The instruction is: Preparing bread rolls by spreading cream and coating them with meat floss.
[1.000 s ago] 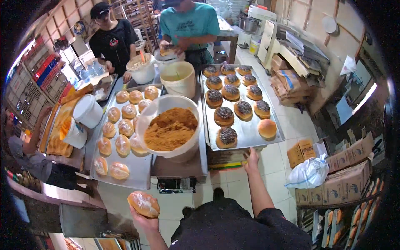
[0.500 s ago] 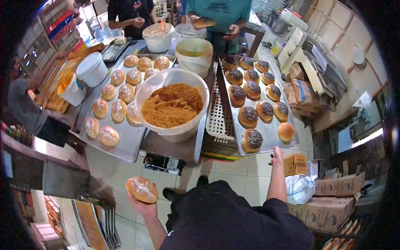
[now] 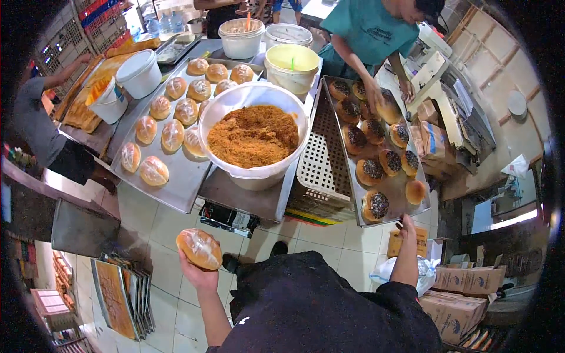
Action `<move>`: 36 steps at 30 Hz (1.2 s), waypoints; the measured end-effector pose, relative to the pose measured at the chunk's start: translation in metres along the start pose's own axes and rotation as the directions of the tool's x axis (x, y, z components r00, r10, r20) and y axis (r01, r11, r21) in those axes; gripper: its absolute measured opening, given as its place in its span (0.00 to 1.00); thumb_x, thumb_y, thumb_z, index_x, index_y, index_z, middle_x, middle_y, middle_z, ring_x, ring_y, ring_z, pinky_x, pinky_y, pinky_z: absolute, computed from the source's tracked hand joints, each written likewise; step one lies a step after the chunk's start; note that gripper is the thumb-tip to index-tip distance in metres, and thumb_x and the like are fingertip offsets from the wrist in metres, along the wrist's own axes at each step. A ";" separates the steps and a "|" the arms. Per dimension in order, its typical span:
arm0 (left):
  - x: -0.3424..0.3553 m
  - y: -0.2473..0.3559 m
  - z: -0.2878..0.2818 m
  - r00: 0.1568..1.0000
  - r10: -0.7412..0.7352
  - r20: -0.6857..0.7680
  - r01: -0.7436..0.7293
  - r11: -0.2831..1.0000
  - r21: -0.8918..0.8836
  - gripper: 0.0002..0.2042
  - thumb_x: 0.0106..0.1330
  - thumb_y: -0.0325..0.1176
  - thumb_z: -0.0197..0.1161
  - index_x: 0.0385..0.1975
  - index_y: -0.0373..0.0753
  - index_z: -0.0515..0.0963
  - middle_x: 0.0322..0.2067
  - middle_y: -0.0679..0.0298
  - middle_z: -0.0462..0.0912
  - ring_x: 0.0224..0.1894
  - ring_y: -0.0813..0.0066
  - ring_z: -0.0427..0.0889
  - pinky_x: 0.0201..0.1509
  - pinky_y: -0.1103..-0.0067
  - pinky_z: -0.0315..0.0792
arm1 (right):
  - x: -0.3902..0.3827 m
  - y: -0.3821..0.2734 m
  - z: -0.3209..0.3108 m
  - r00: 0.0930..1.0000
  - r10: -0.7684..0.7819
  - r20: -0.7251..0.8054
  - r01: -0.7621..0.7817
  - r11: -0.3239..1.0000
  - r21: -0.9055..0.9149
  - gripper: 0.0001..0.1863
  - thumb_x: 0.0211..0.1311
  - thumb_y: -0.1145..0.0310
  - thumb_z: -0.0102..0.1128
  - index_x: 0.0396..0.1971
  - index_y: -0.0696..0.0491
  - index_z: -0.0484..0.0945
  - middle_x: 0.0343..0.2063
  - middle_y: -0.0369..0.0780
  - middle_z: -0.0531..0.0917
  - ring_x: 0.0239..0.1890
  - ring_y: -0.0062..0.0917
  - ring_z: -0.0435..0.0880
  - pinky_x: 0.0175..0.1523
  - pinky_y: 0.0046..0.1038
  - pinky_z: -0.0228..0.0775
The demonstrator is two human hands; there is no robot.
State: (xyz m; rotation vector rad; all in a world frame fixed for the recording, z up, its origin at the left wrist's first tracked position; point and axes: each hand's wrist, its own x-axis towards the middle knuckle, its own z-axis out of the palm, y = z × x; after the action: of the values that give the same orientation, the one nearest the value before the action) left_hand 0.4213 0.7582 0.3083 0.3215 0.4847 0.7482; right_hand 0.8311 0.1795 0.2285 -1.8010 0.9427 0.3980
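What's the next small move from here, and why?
Probably bring the left hand with its white-streaked bun over the bowl: the bowl stands open ahead, holding loose orange-brown crumbs, and none show on the bun's top.

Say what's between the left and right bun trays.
In the head view: a basin of orange-brown crumbs, a cream tub and a perforated crate.

Round whitish plastic tub (image 3: 254, 178)'s by the front edge of the grey table (image 3: 210, 48), loose orange-brown crumbs (image 3: 253, 136) inside, rectangular silver metal bun tray (image 3: 176, 187) to its left, round cream plastic bucket (image 3: 289, 81) right behind. Long silver metal tray (image 3: 398, 202)'s off the right edge.
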 end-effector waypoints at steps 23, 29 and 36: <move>0.006 0.001 0.041 0.993 0.026 -0.115 -0.033 0.998 -0.060 0.29 0.72 0.55 0.48 0.66 0.43 0.64 0.60 0.54 0.71 0.60 0.54 0.73 0.64 0.56 0.68 | -0.179 0.017 0.228 0.945 -0.267 -0.187 0.307 0.922 0.235 0.35 0.54 0.64 0.58 0.59 0.72 0.64 0.55 0.56 0.73 0.60 0.38 0.71 0.64 0.34 0.62; 0.008 0.003 0.068 0.993 0.021 0.120 -0.012 0.997 -0.071 0.30 0.71 0.57 0.47 0.64 0.40 0.65 0.57 0.52 0.73 0.55 0.52 0.75 0.61 0.57 0.70 | -0.164 0.021 0.230 0.982 -0.188 -0.020 0.189 0.978 0.092 0.29 0.57 0.60 0.58 0.51 0.67 0.67 0.51 0.53 0.75 0.49 0.45 0.79 0.54 0.44 0.72; -0.001 0.022 0.105 0.994 0.093 0.054 -0.083 0.983 -0.165 0.32 0.69 0.59 0.48 0.65 0.43 0.64 0.60 0.53 0.71 0.57 0.52 0.74 0.60 0.55 0.71 | -0.143 0.044 0.231 0.952 -0.071 0.296 -0.042 0.934 0.356 0.48 0.66 0.50 0.57 0.73 0.52 0.35 0.69 0.51 0.49 0.58 0.49 0.73 0.44 0.51 0.81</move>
State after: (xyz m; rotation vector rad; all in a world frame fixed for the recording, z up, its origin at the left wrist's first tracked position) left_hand 0.4633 0.7615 0.4066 0.2140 0.3509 0.8557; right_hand 0.7412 0.4382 0.1948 -1.3646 0.7284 0.4481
